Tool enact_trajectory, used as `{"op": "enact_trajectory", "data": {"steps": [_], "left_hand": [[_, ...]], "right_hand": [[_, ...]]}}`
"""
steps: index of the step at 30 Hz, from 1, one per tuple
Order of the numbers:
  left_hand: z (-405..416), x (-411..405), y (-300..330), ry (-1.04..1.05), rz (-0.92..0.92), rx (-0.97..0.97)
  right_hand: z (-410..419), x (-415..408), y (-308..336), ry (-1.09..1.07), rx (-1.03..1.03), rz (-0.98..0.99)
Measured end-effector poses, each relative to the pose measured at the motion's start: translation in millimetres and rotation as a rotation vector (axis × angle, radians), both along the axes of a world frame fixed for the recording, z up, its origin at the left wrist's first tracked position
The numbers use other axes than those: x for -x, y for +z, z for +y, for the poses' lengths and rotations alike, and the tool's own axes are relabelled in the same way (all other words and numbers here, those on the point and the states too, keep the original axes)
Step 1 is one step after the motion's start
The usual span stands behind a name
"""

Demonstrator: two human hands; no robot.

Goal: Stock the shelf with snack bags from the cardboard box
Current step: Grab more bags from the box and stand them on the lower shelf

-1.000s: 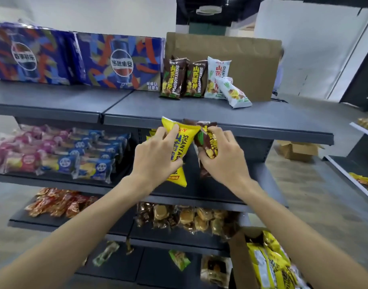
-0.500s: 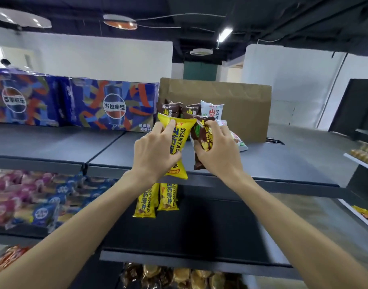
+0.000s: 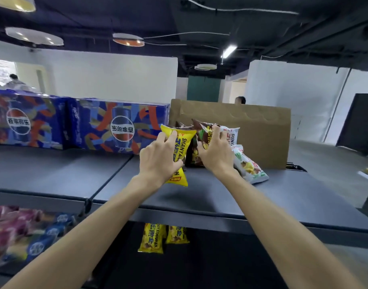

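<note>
Head view: both hands are up over the top shelf [image 3: 199,197], each w/ a snack bag. Left hand [image 3: 158,159] grasps a yellow bag [image 3: 182,147], fingers curled round its upper half — the bag stands roughly upright, long axis vertical w/ a slight tilt, bottom corner just above the shelf surface, not clearly touching. Right hand [image 3: 215,153] grasps a brown bag [image 3: 202,136], also upright, right in front of the brown bags already standing at the back; the row is mostly hidden behind the hands. A white bag [image 3: 248,166] lies flat just right of the right hand, another white one upright behind it. Cardboard sheet [image 3: 262,130] backs the row; blue soda cases [image 3: 116,126] sit to the left.

Judgement: placing step. Row lies straight ahead, away from the body; right hand is nearer to it, so the brown bag likely goes in first — yellow one needs a spot to the left.
</note>
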State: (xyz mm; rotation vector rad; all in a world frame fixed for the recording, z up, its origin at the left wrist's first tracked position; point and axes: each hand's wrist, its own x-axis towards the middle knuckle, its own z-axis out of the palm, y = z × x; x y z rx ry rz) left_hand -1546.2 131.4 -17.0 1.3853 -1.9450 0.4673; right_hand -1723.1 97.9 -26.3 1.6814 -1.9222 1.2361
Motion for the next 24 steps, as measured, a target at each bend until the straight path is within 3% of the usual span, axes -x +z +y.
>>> {"op": "enact_trajectory", "data": {"steps": [7,11,24], "left_hand": [[-36,-9,-9,-0.039,-0.012,-0.013],[-53,-13,-16,-0.080,0.001,-0.024],[-71,-13,-34,-0.161,0.020,-0.035]], "right_hand": [[-52,-1,-37,-0.081,-0.121,-0.021],[-61,-4,-51,-0.155,-0.144,0.084],[-48,-1,-46,-0.215,-0.343,0.241]]}}
